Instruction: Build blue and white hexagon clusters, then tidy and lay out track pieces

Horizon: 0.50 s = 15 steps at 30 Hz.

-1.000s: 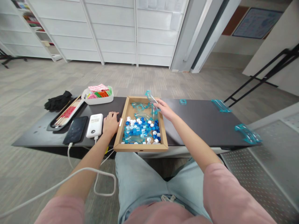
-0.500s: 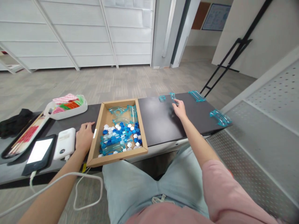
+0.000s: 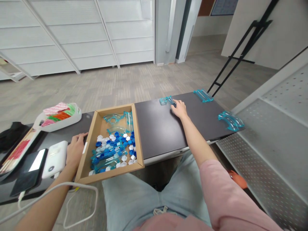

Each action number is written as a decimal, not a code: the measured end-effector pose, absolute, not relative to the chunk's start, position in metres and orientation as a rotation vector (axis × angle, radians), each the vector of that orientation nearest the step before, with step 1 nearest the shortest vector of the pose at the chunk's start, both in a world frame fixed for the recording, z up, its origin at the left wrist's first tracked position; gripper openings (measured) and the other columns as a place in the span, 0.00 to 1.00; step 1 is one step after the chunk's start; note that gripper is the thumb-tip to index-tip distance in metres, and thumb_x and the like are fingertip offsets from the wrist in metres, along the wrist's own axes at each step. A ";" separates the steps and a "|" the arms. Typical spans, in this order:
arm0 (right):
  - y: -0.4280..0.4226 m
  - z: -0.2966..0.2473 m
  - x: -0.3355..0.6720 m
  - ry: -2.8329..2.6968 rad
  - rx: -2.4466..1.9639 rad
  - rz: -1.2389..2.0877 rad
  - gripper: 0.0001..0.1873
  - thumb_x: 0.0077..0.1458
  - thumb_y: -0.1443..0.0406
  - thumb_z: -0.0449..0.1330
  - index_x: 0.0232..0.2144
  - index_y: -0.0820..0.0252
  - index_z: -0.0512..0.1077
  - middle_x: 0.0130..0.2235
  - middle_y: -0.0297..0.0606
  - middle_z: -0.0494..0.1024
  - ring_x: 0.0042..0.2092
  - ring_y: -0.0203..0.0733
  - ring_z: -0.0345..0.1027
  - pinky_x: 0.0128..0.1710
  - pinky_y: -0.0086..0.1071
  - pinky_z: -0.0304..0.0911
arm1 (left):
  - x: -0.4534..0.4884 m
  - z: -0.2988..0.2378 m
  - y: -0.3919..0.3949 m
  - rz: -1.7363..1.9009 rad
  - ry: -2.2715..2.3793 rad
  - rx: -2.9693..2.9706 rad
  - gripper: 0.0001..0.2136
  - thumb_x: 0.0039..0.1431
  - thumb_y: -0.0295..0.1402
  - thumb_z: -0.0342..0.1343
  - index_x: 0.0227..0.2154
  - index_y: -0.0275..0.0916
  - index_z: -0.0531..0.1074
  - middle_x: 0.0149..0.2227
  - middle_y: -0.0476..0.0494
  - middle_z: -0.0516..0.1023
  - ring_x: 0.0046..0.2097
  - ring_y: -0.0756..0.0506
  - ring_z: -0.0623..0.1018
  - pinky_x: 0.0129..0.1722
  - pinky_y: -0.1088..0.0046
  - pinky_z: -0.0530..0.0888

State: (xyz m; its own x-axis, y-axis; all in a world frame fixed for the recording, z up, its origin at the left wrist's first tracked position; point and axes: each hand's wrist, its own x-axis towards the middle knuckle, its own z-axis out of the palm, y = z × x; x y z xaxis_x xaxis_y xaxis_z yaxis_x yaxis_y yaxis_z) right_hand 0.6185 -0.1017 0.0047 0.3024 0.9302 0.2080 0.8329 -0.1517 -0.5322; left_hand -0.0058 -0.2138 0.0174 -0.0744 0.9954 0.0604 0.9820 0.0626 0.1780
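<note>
My right hand [image 3: 179,109] is at the far edge of the dark table, its fingers closed on a small clear blue plastic track piece [image 3: 170,100]. Just left of that piece, touching or nearly so, lies a squarish clear blue piece [image 3: 163,101]. My left hand [image 3: 75,150] lies on the table with fingers stretched out, beside the left wall of a cardboard tray [image 3: 140,141]. Inside the tray are curved and straight clear blue track pieces [image 3: 129,121] and many blue and white hexagonal bits [image 3: 124,158].
Straight clear blue tubes [image 3: 203,95] lie at the table's far right, and curved ones [image 3: 231,121] at its right end. Left of the tray are a white power bank [image 3: 55,159], a phone [image 3: 30,173], a white basket [image 3: 60,123] and a looping cable [image 3: 96,192].
My right hand has moved left with the small track piece, which is now turned and closer to the squarish piece. My left hand stays beside the tray. The camera view has shifted slightly.
</note>
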 end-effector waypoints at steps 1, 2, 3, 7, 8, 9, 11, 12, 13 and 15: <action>-0.102 0.004 0.621 -1.566 -2.001 0.234 0.34 0.69 0.59 0.60 0.74 0.57 0.78 0.70 0.57 0.80 0.72 0.71 0.71 0.76 0.66 0.65 | -0.006 0.017 -0.213 0.238 2.254 2.079 0.31 0.72 0.41 0.46 0.75 0.45 0.71 0.73 0.22 0.73 0.73 0.24 0.79 0.72 0.43 0.79; -0.102 0.003 0.623 -1.569 -1.983 0.247 0.34 0.69 0.59 0.59 0.74 0.57 0.78 0.70 0.56 0.80 0.71 0.70 0.72 0.76 0.65 0.66 | -0.005 0.017 -0.213 0.213 2.271 2.077 0.32 0.71 0.40 0.46 0.75 0.43 0.70 0.73 0.22 0.73 0.73 0.25 0.79 0.72 0.44 0.79; -0.102 0.002 0.625 -1.571 -1.966 0.262 0.34 0.70 0.58 0.59 0.74 0.57 0.78 0.70 0.56 0.79 0.69 0.68 0.75 0.76 0.63 0.67 | -0.005 0.017 -0.212 0.190 2.285 2.077 0.32 0.71 0.40 0.47 0.75 0.40 0.70 0.73 0.21 0.73 0.73 0.26 0.79 0.72 0.45 0.79; -0.100 -0.001 0.630 -1.616 -1.926 0.295 0.30 0.72 0.59 0.59 0.70 0.60 0.82 0.69 0.55 0.78 0.63 0.61 0.81 0.76 0.56 0.69 | -0.004 0.018 -0.211 0.137 2.303 2.081 0.31 0.73 0.40 0.44 0.74 0.35 0.69 0.73 0.20 0.73 0.72 0.26 0.79 0.71 0.45 0.79; -0.099 -0.002 0.630 -1.632 -1.917 0.291 0.29 0.72 0.59 0.59 0.69 0.60 0.83 0.69 0.54 0.78 0.63 0.61 0.82 0.76 0.55 0.70 | -0.003 0.018 -0.211 0.129 2.306 2.077 0.31 0.74 0.40 0.44 0.74 0.35 0.69 0.73 0.19 0.73 0.72 0.25 0.79 0.71 0.44 0.79; -0.099 -0.003 0.629 -1.650 -1.902 0.286 0.28 0.73 0.59 0.60 0.69 0.59 0.83 0.68 0.53 0.78 0.63 0.61 0.82 0.75 0.54 0.71 | -0.003 0.019 -0.211 0.123 2.307 2.072 0.31 0.75 0.40 0.43 0.74 0.35 0.69 0.73 0.19 0.73 0.72 0.25 0.79 0.71 0.43 0.79; -0.099 -0.004 0.628 -1.691 -1.869 0.280 0.27 0.73 0.58 0.61 0.69 0.57 0.83 0.67 0.52 0.79 0.62 0.60 0.82 0.74 0.53 0.72 | -0.002 0.020 -0.211 0.127 2.302 2.061 0.30 0.75 0.39 0.43 0.74 0.34 0.69 0.72 0.18 0.73 0.72 0.23 0.79 0.71 0.41 0.79; -0.100 -0.004 0.626 -1.714 -1.854 0.280 0.27 0.73 0.58 0.61 0.69 0.57 0.83 0.67 0.52 0.79 0.62 0.60 0.82 0.74 0.53 0.72 | -0.001 0.021 -0.211 0.138 2.297 2.058 0.30 0.75 0.39 0.43 0.74 0.33 0.69 0.72 0.17 0.73 0.72 0.23 0.79 0.71 0.40 0.78; -0.101 -0.004 0.625 -1.737 -1.843 0.281 0.27 0.74 0.58 0.61 0.69 0.57 0.83 0.67 0.52 0.79 0.61 0.59 0.83 0.74 0.54 0.72 | -0.001 0.022 -0.211 0.155 2.292 2.058 0.30 0.74 0.38 0.44 0.73 0.34 0.69 0.72 0.17 0.73 0.72 0.23 0.79 0.71 0.40 0.78; -0.102 -0.004 0.622 -1.771 -1.833 0.279 0.27 0.74 0.57 0.61 0.69 0.59 0.83 0.66 0.53 0.79 0.61 0.59 0.83 0.74 0.54 0.71 | 0.000 0.024 -0.213 0.187 2.281 2.062 0.29 0.73 0.37 0.47 0.73 0.37 0.71 0.72 0.18 0.73 0.73 0.23 0.78 0.72 0.41 0.78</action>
State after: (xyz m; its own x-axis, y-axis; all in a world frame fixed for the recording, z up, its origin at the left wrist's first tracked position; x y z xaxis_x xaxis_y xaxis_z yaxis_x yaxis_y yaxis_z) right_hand 0.6220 -0.1024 -0.0042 0.1012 0.9669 0.2344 0.8481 0.0393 -0.5283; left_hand -0.0002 -0.2130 0.0236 -0.1028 0.9940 0.0362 0.9867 0.0973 0.1302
